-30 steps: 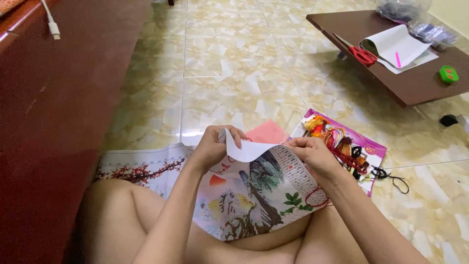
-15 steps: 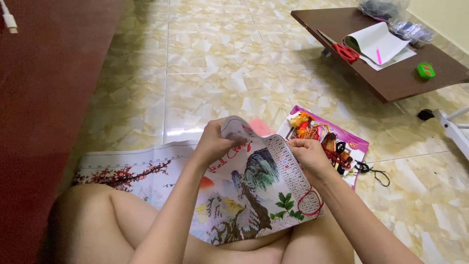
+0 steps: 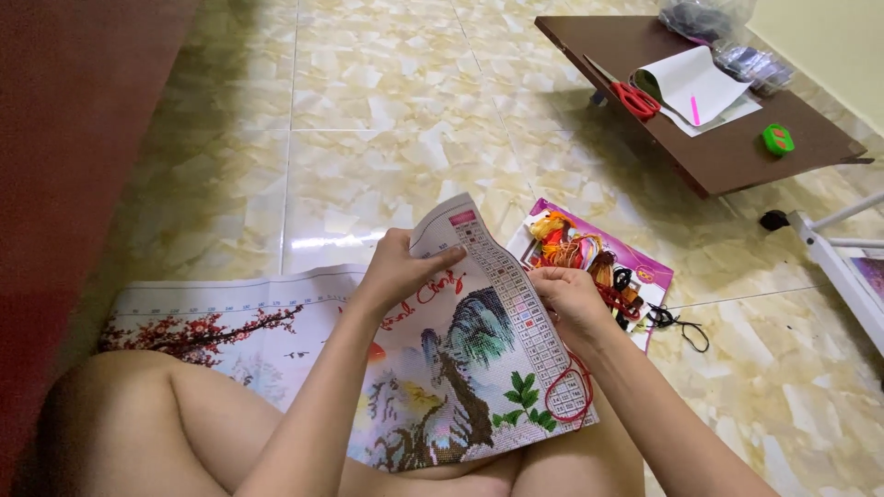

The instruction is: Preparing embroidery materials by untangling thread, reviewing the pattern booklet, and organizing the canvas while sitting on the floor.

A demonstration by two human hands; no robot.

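A printed embroidery cloth with a tree and mountain picture lies across my lap and spreads left over the floor. My left hand pinches the cloth's raised top edge, thumb on the front. My right hand grips the cloth's right edge beside the grid of coloured squares. A loop of red thread hangs on the cloth below my right wrist. Just beyond my right hand a purple card holds several skeins of coloured thread.
A low brown table at the upper right carries red scissors, white paper, a green object and plastic bags. A white frame stands at the right edge. Dark red furniture borders the left. Black thread lies on the tiles.
The folded white corner of the cloth has been turned up and flattened, so the printed face with the colour grid now shows. Both hands shifted along the top edge.
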